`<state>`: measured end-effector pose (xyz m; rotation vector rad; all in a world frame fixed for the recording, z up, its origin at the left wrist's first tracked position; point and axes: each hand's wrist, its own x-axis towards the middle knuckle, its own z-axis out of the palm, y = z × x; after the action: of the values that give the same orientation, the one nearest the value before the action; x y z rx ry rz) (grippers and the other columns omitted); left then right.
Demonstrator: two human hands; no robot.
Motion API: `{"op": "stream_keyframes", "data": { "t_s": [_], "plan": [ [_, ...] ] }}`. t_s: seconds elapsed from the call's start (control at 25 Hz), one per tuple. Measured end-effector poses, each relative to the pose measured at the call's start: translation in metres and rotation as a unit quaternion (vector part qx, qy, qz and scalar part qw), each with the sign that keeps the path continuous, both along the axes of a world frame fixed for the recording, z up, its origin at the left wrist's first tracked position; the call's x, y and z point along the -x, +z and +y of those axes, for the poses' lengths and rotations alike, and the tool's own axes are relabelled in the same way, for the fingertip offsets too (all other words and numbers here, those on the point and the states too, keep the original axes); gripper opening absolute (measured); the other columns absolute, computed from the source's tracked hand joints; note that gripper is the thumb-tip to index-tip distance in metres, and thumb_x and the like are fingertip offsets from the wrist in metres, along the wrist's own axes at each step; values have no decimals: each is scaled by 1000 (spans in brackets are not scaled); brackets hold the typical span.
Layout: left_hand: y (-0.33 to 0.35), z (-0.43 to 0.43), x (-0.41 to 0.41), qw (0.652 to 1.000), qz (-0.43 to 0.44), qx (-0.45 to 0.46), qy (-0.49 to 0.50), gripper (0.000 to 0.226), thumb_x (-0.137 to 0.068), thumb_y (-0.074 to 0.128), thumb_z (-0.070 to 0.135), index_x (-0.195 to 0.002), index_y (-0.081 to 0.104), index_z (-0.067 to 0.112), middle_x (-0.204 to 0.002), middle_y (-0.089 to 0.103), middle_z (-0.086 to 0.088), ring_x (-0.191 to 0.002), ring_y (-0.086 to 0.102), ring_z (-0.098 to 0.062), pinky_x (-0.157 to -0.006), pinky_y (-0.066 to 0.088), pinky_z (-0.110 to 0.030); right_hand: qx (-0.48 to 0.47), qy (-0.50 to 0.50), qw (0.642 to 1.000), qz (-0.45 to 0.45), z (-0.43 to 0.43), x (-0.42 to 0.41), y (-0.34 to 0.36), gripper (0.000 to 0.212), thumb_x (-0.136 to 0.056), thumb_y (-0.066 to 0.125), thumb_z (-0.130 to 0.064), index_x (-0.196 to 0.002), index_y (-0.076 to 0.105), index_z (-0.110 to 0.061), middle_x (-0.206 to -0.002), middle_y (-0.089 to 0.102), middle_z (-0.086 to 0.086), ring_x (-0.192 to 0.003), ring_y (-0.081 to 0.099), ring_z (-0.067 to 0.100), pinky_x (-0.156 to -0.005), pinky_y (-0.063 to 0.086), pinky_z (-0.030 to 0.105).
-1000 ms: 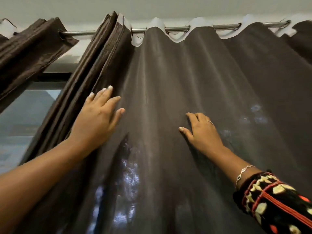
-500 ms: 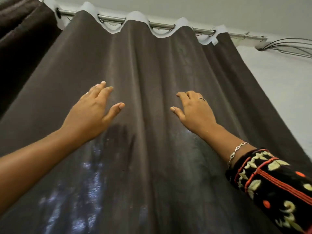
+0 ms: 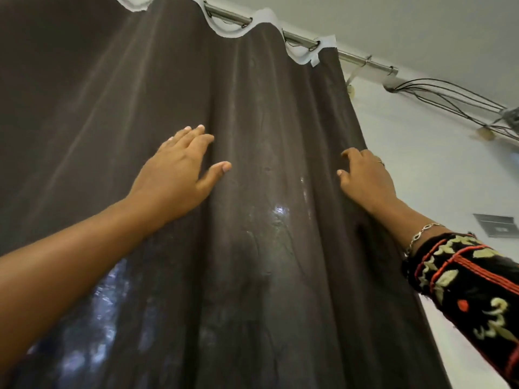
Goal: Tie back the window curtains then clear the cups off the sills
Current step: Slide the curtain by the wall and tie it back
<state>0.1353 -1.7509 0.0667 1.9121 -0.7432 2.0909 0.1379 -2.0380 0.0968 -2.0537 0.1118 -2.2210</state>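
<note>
**Right hand gets to the curtain's edge**

A second ago I saw both hands in the middle of the dark brown curtain (image 3: 266, 122), with folds bunched up and a bit of window at the left of the frame. Now the view has swung to the right. The end of the curtain rod (image 3: 356, 58) shows at the upper right, with black cables (image 3: 449, 94) on the white wall (image 3: 421, 169) next to it.

The right hand (image 3: 365, 181) has slid over to the curtain's right edge. Its fingers curl round that edge, so I think it is holding the cloth. The left hand (image 3: 179, 178) lies flat and open on the curtain, left of the middle of the frame, fingers straight.

The curtain hangs spread out and fills most of the frame. It is not pulled aside or tied yet.

I think the edge hold is the start of gathering the cloth for tying. I see no tie, no sill and no cups, so the cup part has not begun.
</note>
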Motion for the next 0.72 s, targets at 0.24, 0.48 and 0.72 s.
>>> {"op": "stream_keyframes", "data": {
  "t_s": [0.24,0.48,0.72],
  "plan": [
    [-1,-77,-21,984,59,57,-156,54,-91,47,41,-134,40,10,-147,36,-8,-138,28,-23,-108,26,-35,-95,35,994,36,-48,-2,-2,47,-91,54,-27,-130,40,-5,-130,44,23,-119,43,41,-98,38,46],
    [-2,-136,-22,961,94,102,-238,62,-89,51,44,-136,34,7,-144,37,-10,-134,31,-24,-104,32,-37,-230,365,902,29,-56,-3,9,33,-88,60,-26,-107,51,0,-96,58,12,-87,59,26,-74,46,36],
    [8,-166,-46,951,98,140,-259,66,-83,65,23,-136,29,4,-145,33,-13,-135,29,-27,-106,31,-36,-147,321,935,39,-63,-11,27,42,-88,58,-27,-121,47,-3,-103,60,8,-89,59,26,-74,49,35]
  ]
}}
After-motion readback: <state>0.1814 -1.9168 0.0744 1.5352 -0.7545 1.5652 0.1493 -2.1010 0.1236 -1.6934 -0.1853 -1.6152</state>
